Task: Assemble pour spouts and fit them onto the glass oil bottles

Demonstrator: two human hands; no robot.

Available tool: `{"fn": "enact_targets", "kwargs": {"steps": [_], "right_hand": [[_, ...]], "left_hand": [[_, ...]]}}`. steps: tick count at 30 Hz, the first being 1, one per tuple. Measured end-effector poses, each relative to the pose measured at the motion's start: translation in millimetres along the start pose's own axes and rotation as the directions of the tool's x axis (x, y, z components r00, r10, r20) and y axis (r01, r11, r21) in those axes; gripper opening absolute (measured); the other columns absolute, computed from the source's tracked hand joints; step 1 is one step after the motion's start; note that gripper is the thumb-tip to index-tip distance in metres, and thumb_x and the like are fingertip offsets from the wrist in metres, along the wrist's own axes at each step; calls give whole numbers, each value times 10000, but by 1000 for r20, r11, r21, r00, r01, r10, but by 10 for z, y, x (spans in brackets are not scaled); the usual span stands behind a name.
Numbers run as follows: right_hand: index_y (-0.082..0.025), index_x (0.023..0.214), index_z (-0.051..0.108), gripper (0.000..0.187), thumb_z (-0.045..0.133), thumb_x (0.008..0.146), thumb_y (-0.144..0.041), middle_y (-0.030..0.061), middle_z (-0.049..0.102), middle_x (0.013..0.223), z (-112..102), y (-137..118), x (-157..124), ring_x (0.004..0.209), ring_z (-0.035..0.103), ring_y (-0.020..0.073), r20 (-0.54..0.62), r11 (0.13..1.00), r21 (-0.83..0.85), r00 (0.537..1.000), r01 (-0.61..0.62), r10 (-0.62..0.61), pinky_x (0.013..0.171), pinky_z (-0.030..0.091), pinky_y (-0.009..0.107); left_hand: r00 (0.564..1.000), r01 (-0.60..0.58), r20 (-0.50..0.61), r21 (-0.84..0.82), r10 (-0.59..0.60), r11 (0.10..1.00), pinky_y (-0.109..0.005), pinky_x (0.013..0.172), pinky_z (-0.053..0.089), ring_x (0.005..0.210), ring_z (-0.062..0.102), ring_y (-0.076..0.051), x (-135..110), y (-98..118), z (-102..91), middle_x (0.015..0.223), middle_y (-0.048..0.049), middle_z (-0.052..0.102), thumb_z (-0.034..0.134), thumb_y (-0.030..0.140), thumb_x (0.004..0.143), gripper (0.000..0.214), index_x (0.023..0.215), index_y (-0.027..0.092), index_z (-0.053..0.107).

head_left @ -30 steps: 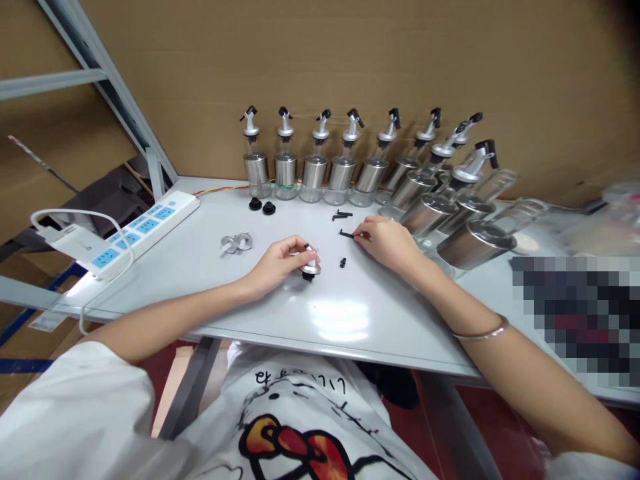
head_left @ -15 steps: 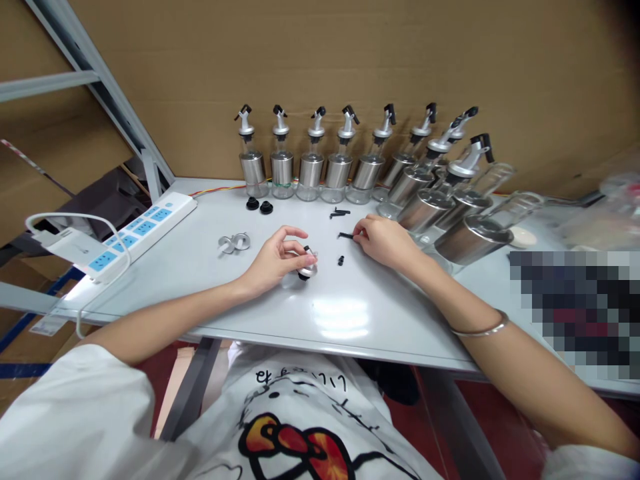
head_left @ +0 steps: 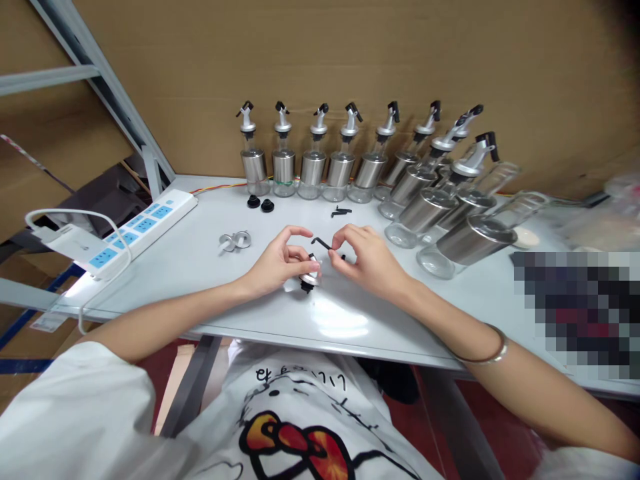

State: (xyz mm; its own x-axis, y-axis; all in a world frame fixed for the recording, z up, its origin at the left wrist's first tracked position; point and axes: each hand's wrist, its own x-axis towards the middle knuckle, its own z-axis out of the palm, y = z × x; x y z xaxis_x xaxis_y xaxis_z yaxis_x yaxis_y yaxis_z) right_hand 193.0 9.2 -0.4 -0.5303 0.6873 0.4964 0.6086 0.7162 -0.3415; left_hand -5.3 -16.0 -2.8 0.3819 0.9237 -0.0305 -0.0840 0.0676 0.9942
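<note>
Between thumb and fingers, my left hand grips a silver bottle pourer with a black stopper at its lower end. My right hand pinches a thin black lever with a bent tip, close beside the pourer and apart from it. A small black part shows partly behind my right fingers. Farther back on the table lie more black levers. Two silver pourer pieces rest left of my left hand, and two black stoppers sit behind them.
Several glass bottles with steel sleeves stand along the cardboard wall, most fitted with pourers. At the right, bottles crowd close to my right forearm. A white power strip with a cable lies at the left edge of the table.
My right hand has lifted the black lever off the table and brought it left, near the pourer. The pourer has tilted slightly in my left hand, its stopper now pointing lower.
</note>
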Motion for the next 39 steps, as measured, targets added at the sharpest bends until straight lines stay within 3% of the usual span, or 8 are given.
{"fn": "enact_targets", "kwargs": {"steps": [9,22,33,39], "right_hand": [[-204,780,514,72,518,843,-240,34,644,776,1,-53,-23,694,567,170,19,993,35,994,111,-112,764,366,337],[-211,809,552,119,493,894,-270,49,676,799,-24,-92,-25,726,602,167,-55,976,37,976,214,-212,850,381,366],[-191,832,565,83,549,902,-234,25,675,762,12,-58,-27,674,606,138,-177,940,-61,923,337,-342,830,422,343],[-183,861,603,95,555,909,-250,36,707,805,31,-36,-30,709,634,145,-176,935,-90,918,344,-354,841,436,354]], "left_hand": [[1000,-6,-7,3,6,1000,-227,599,476,619,653,-127,26,-17,-13,587,88,583,756,242,683,466,1023,202,440],[998,-45,-42,-2,45,999,-200,557,484,575,641,-109,68,-60,-42,613,53,621,763,255,675,374,915,171,488],[997,-43,-67,-57,39,997,-214,595,522,628,694,-137,77,-66,-56,665,22,684,796,252,647,379,855,160,492],[996,-40,-77,-96,32,995,-223,598,536,630,705,-149,79,-58,-58,669,-1,714,814,252,618,385,836,151,514]]}}
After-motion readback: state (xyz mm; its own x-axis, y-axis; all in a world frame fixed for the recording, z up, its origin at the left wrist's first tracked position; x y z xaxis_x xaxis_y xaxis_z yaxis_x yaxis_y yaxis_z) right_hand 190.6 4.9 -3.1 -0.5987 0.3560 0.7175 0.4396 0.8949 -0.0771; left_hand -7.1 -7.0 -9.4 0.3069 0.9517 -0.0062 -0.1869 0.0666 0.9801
